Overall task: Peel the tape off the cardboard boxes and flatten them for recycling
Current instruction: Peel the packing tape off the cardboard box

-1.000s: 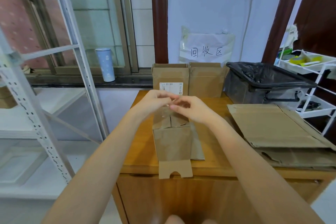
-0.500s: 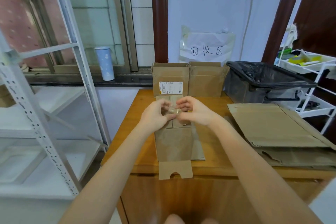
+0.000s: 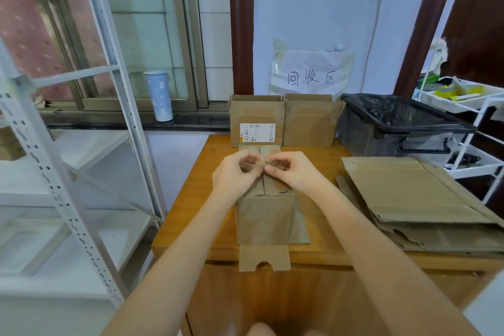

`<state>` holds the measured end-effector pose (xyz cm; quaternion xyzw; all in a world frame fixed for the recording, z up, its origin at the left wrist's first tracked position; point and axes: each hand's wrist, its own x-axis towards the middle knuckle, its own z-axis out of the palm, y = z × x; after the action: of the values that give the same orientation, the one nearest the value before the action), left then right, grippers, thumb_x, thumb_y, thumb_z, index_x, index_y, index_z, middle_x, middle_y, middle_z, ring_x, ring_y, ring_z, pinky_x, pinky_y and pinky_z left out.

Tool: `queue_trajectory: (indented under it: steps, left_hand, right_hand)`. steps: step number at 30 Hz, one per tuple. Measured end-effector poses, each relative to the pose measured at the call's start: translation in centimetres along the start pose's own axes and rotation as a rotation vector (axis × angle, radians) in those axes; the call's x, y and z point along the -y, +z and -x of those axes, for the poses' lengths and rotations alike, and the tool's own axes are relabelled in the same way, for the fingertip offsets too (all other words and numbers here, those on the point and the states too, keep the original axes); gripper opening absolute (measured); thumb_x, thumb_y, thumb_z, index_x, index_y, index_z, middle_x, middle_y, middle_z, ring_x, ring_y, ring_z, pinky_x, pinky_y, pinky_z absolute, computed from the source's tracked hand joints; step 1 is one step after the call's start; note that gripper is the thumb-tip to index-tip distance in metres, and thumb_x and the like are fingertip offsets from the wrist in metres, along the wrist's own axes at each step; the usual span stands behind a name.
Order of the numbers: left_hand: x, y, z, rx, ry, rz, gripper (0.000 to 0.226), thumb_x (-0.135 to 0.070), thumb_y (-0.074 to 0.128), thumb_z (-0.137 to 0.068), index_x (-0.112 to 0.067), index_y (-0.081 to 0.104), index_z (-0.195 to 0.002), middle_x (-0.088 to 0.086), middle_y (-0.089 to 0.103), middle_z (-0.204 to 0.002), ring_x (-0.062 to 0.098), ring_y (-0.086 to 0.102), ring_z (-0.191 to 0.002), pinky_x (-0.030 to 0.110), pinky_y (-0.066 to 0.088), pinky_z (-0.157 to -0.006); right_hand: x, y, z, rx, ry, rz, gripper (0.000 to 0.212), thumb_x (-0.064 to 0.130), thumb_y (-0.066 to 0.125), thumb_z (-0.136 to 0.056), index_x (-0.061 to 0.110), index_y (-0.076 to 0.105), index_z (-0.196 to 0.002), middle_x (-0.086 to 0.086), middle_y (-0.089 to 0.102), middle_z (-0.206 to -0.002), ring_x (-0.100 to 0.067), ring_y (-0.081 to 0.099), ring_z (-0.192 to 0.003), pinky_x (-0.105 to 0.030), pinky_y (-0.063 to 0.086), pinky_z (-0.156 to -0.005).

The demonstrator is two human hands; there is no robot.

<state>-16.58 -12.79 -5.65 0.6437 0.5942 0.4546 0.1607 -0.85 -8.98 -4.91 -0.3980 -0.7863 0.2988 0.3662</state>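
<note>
Pinching tape wad (image 3: 264, 163): left hand (image 3: 234, 176), right hand (image 3: 293, 173) | over box (image 3: 264, 210) | sign (image 3: 311, 78) "回收区"

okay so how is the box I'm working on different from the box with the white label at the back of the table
The box under your hands is at the near edge of the table; the labelled box stands at the far edge. The near box's top flaps are folded shut; the labelled box is open on top. The near box has a notched flap hanging over the table edge and no label showing; the labelled box shows a white sticker. Both are plain brown cardboard and not yet flattened.
</note>
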Motion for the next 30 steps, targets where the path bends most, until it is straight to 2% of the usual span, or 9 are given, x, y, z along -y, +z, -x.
queue_trajectory:
  steps: [4, 6, 13, 15, 18, 21, 23, 25, 30]
  left_hand:
    - [0.0, -1.0, 0.1, 0.112, -0.044, 0.227, 0.019, -0.014, 0.065, -0.088, -0.031, 0.07, -0.096, -0.019, 0.066, -0.09, -0.005, 0.06, -0.089, 0.007, 0.046, -0.077]
    - [0.0, -1.4, 0.2, 0.132, -0.021, 0.243, 0.019, -0.012, 0.066, -0.088, -0.019, 0.072, -0.104, -0.016, 0.066, -0.089, -0.013, 0.06, -0.082, 0.002, 0.043, -0.071]
    - [-0.9, -0.9, -0.7, 0.057, -0.126, 0.236, 0.025, -0.011, 0.08, -0.074, -0.01, 0.07, -0.097, -0.008, 0.065, -0.079, 0.001, 0.06, -0.072, 0.003, 0.045, -0.057]
    - [-1.0, -0.6, -0.9, 0.037, -0.152, 0.238, 0.034, -0.003, 0.076, -0.076, -0.01, 0.064, -0.107, -0.009, 0.064, -0.08, 0.002, 0.06, -0.072, 0.009, 0.049, -0.063]
    - [-0.7, 0.0, -0.9, -0.001, -0.122, 0.136, 0.029, -0.007, 0.075, -0.079, -0.02, 0.067, -0.104, -0.013, 0.064, -0.084, 0.004, 0.061, -0.077, 0.025, 0.054, -0.077]
    - [-0.4, 0.3, -0.4, -0.044, -0.03, 0.04, 0.022, -0.014, 0.074, -0.081, -0.033, 0.069, -0.09, -0.013, 0.064, -0.093, 0.007, 0.061, -0.088, 0.033, 0.054, -0.082]
    - [-0.3, 0.2, -0.4, -0.069, -0.012, 0.055, 0.02, -0.016, 0.074, -0.081, -0.033, 0.069, -0.088, -0.009, 0.063, -0.094, 0.009, 0.06, -0.087, 0.033, 0.053, -0.083]
    - [-0.1, -0.1, -0.5, -0.073, -0.033, 0.07, 0.018, -0.018, 0.076, -0.079, -0.03, 0.068, -0.09, -0.01, 0.063, -0.087, 0.008, 0.061, -0.081, 0.031, 0.053, -0.08]
    - [0.2, -0.2, -1.0, -0.018, -0.03, 0.084, 0.012, -0.021, 0.076, -0.08, -0.022, 0.074, -0.091, -0.007, 0.068, -0.085, 0.004, 0.06, -0.079, 0.023, 0.051, -0.074]
  right_hand:
    - [-0.4, 0.9, -0.4, -0.128, 0.049, -0.011, 0.019, 0.013, 0.073, -0.083, 0.011, 0.072, -0.102, -0.001, 0.069, -0.09, -0.014, 0.064, -0.083, -0.015, 0.05, -0.075]
    - [-0.2, 1.3, -0.5, -0.164, 0.054, -0.046, 0.012, 0.013, 0.075, -0.081, 0.016, 0.071, -0.093, -0.001, 0.069, -0.089, -0.016, 0.065, -0.086, -0.022, 0.052, -0.08]
    - [0.0, 1.1, 0.3, -0.211, 0.129, -0.221, 0.016, 0.015, 0.077, -0.078, 0.017, 0.063, -0.083, 0.005, 0.068, -0.076, 0.0, 0.063, -0.069, -0.014, 0.049, -0.07]
    - [0.3, 0.8, 0.4, -0.159, 0.131, -0.272, 0.008, 0.02, 0.069, -0.086, 0.019, 0.068, -0.079, 0.004, 0.068, -0.078, -0.005, 0.063, -0.073, -0.021, 0.049, -0.079]
    - [0.3, 0.2, 0.5, -0.136, 0.179, -0.342, 0.025, 0.023, 0.056, -0.095, 0.016, 0.072, -0.077, 0.003, 0.07, -0.077, -0.008, 0.061, -0.072, -0.024, 0.047, -0.085]
    - [-0.2, 0.0, 0.6, -0.061, 0.149, -0.272, 0.012, 0.018, 0.066, -0.089, 0.011, 0.066, -0.099, 0.0, 0.07, -0.084, -0.009, 0.062, -0.077, -0.024, 0.048, -0.081]
    - [-0.3, -0.2, 0.7, 0.007, 0.132, -0.265, 0.034, 0.018, 0.071, -0.085, 0.014, 0.056, -0.115, 0.002, 0.07, -0.092, -0.008, 0.06, -0.079, -0.019, 0.049, -0.08]
    - [0.0, -0.3, 0.6, 0.075, 0.055, -0.124, 0.035, 0.019, 0.068, -0.087, 0.017, 0.057, -0.121, 0.006, 0.067, -0.097, -0.006, 0.058, -0.08, -0.012, 0.047, -0.077]
    - [-0.4, 0.5, 0.1, 0.063, -0.026, 0.124, 0.014, 0.028, 0.064, -0.09, 0.028, 0.066, -0.103, 0.009, 0.067, -0.097, -0.007, 0.06, -0.085, -0.037, 0.05, -0.089]
